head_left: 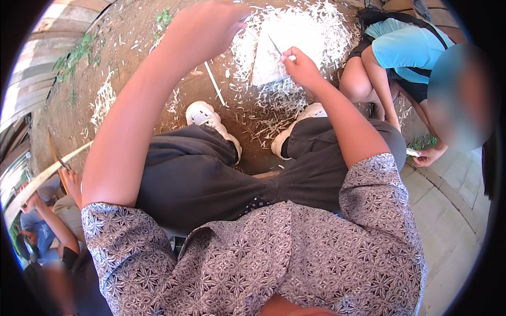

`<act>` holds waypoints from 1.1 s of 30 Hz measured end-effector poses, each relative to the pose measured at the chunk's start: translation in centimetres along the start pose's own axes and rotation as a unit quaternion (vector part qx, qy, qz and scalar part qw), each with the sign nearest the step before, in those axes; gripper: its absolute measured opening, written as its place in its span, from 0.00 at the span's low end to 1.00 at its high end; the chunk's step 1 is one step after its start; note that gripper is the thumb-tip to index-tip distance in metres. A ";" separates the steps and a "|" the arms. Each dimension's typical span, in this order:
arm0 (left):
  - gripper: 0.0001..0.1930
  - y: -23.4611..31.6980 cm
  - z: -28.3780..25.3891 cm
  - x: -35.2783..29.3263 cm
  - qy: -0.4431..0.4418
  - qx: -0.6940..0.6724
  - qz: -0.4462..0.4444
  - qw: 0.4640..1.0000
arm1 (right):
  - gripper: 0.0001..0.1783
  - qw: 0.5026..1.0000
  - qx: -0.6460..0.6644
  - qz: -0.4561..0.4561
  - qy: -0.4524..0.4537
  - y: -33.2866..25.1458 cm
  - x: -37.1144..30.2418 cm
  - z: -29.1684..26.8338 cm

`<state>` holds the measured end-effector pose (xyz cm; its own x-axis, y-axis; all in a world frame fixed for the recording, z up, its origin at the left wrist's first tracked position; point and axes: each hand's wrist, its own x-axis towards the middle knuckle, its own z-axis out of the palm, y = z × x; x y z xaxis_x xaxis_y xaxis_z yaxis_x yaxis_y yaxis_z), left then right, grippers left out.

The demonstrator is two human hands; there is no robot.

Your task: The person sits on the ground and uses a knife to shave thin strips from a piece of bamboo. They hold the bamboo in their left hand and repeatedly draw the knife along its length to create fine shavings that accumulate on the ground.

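Observation:
My right hand [301,67] is closed round a small knife [274,45], its thin dark blade pointing up and to the left. Beyond it my left hand [226,23] reaches to the top edge of the picture, fingers curled; whatever they hold is too bright and hidden to make out. Below both hands a pale flat sheet [262,66] lies on the ground, glaring in the sunlight. Curly pale wood shavings [295,97] are heaped over and around it. A thin pale stick [215,84] rests on the soil, left of the sheet.
A person in a turquoise shirt [406,42] crouches at the right, holding a small pale piece [412,152]. At the lower left another person's hand [74,184] holds a blade beside a long pale strip [47,171]. Wooden boards [45,58] border the soil; paving [448,210] lies right.

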<state>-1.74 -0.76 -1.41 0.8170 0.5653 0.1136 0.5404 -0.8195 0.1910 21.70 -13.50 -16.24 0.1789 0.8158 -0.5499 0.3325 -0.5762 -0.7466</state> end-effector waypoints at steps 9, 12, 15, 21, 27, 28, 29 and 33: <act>0.08 1.0 -1.6 0.5 -0.024 -0.037 0.004 0.999 | 0.11 0.996 0.067 -0.049 -0.036 -3.6 -1.1 0.8; 0.08 0.8 -1.5 0.2 0.003 -0.041 0.023 0.999 | 0.11 0.997 0.063 -0.028 -0.042 -3.1 -0.7 0.9; 0.08 0.7 -1.7 0.3 -0.036 -0.031 -0.007 0.999 | 0.11 0.997 0.049 -0.037 -0.042 -2.4 -0.1 0.9; 0.09 0.0 -1.4 -0.1 0.007 -0.045 0.014 0.999 | 0.11 0.997 0.043 -0.019 -0.054 -1.8 0.2 1.0; 0.09 0.2 -1.6 0.3 -0.059 -0.022 -0.037 0.997 | 0.12 0.994 -0.101 0.030 -0.022 2.4 0.8 -0.5; 0.09 0.4 -1.9 0.2 -0.051 -0.027 -0.037 0.998 | 0.12 0.997 -0.070 0.025 -0.010 2.2 0.6 -0.6; 0.09 0.7 -2.3 0.0 -0.043 -0.032 -0.037 0.998 | 0.12 0.999 -0.039 0.020 0.001 1.9 0.4 -0.9; 0.09 0.7 -1.2 0.5 -0.037 -0.026 -0.018 0.999 | 0.13 0.996 0.077 -0.029 -0.022 -1.3 -1.0 -0.6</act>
<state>-1.18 -0.92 -0.08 0.8108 0.5843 0.0333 0.5604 -0.7914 0.2442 21.60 -13.48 -14.50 0.1222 0.8465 -0.5182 0.1942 -0.5324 -0.8239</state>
